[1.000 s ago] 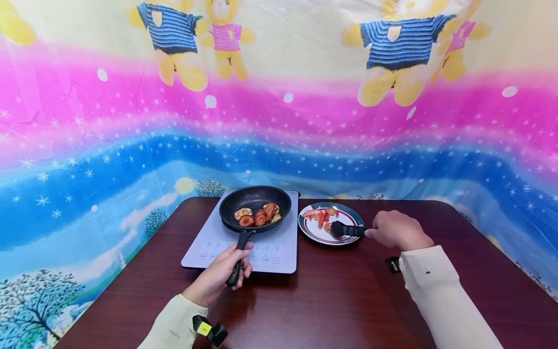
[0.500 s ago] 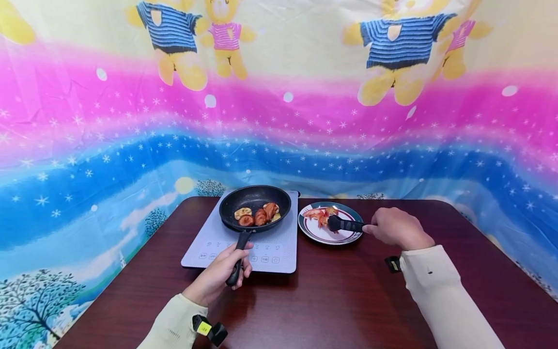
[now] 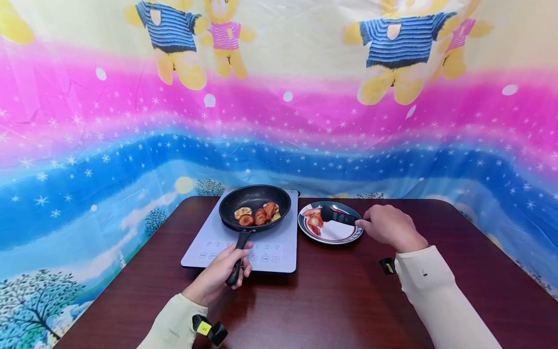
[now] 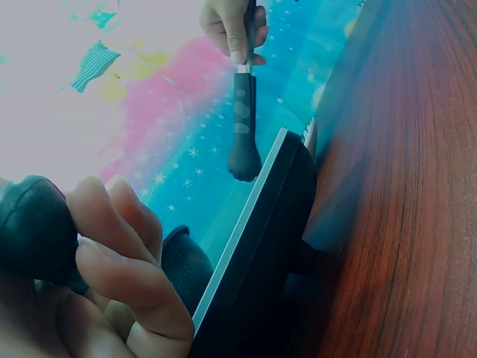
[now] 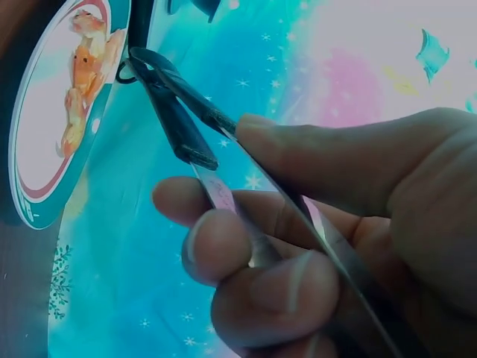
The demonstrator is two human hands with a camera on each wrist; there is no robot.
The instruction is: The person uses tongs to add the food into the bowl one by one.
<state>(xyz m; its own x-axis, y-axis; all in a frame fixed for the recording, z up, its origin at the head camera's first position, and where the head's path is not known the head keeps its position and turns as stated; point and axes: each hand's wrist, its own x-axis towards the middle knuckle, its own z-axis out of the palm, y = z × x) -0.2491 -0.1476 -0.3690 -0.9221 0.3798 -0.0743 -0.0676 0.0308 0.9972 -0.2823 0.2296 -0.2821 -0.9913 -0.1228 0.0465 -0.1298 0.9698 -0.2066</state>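
I see the tongs [image 3: 342, 217] over the plate [image 3: 339, 231], tips by the shrimp [image 3: 314, 222], R hand [image 3: 389, 227] gripping them; can't tell if they hold any food. L hand [image 3: 223, 268] is round the handle [image 3: 243, 240] of the pan [image 3: 249, 198], which sits on the cooker [image 3: 283, 237], L of plate on the surface [image 3: 322, 295].

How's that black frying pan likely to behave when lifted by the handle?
The black frying pan looks rigid-walled, so it should be stiff. It may feel front-heavy, since it spreads wide beyond one slim handle. The food, bunched toward that handle, might slide if tilted.
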